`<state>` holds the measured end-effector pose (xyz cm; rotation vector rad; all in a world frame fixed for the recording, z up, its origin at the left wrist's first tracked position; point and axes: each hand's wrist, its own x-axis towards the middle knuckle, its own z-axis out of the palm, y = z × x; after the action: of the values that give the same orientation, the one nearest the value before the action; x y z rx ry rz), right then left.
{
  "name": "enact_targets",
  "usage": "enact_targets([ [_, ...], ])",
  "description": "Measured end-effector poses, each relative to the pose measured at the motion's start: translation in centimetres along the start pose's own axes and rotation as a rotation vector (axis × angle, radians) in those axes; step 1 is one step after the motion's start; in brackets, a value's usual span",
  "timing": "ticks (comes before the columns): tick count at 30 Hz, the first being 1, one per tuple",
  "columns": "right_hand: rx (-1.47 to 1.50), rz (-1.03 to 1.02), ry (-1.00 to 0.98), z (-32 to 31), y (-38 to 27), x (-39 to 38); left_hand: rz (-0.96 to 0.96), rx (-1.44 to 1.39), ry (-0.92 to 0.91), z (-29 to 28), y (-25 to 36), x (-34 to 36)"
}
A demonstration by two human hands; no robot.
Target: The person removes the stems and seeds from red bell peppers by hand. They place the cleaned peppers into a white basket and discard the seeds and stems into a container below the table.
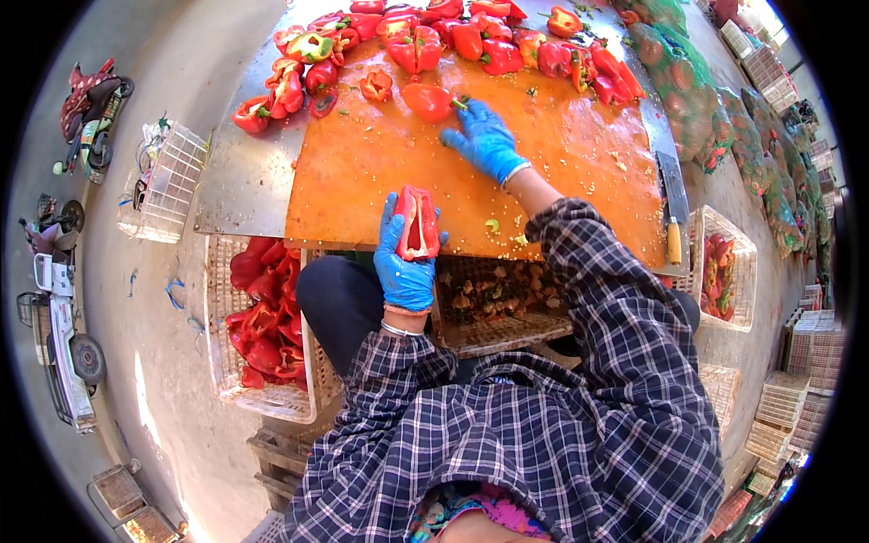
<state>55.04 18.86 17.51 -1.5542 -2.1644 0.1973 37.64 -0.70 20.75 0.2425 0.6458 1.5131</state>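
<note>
Red cut pepper (417,226) sits within the left grip (404,276).

A smooth, grey-brown floor (154,317) around a flat orange tabletop (362,176), with a thin white streak of light (146,403).

Your table (243,176) bore an orange board (362,181), peppers (415,52) heaped toward the far edge and a knife (672,185) lying along the right edge.

The held pepper (417,226) partly hides the fingers (389,228) of the left hand (405,279).
</note>
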Motion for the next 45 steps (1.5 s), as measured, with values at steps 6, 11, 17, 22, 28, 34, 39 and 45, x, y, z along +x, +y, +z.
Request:
enact_targets([
  [6,0.244,-0.598,-0.236,-6.0,-1.9,-10.3,0.017,-0.04,0.033,0.6,1.7,-1.7],
  [11,0.583,-0.226,-0.398,-11.8,2.6,-13.5,0.596,0.492,0.17,0.5,13.8,-4.7],
  [17,0.514,-0.295,-0.015,-9.6,0.3,1.9,0.754,1.786,0.848,-10.8,26.7,-9.3],
  [22,0.386,-0.361,-0.198,-2.5,-0.9,7.3,0.739,1.269,0.648,-7.1,22.1,-9.4],
  [28,0.123,-0.164,-0.188,-6.1,-4.7,-1.4,0.491,1.238,0.045,4.0,9.2,-5.1],
  [34,0.612,0.228,-0.313,-10.7,-5.3,-10.6,0.068,0.542,-0.19,4.2,-2.0,1.8],
  [39,0.404,-0.104,-0.429,-12.2,-6.0,-13.4,-0.152,0.444,-0.301,4.7,-3.9,0.8],
  [45,0.43,-0.072,-0.415,-12.6,-6.6,-14.6,-0.236,0.247,-0.43,2.8,-4.1,0.9],
])
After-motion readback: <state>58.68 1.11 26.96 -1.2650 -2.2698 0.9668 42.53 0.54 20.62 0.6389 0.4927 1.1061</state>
